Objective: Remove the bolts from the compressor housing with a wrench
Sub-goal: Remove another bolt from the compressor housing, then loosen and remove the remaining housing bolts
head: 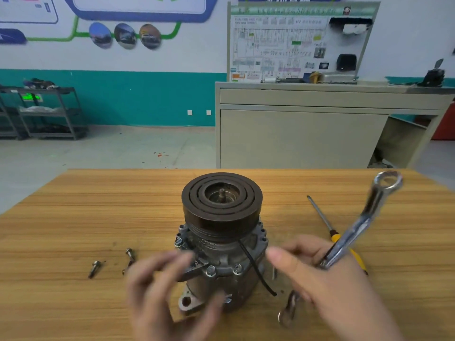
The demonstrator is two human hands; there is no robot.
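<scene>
Right hand point(327, 274) grips the wrench point(364, 222) beside the compressor point(221, 242); left hand point(160, 286) hovers spread, so the unbraced housing may tip.

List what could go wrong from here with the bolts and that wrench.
1. The two loose bolts lie unboxed on the table; they might roll off or get lost.
2. The right hand holds the wrench raised at an angle; swung down carelessly, it could strike the compressor.
3. The left hand is blurred near the remaining bolts; a slipping wrench could pinch fingers.

Training workshop: wiring-diagram board point(295, 45), metal shelving point(46, 112), wooden workbench point(73, 217).
</scene>
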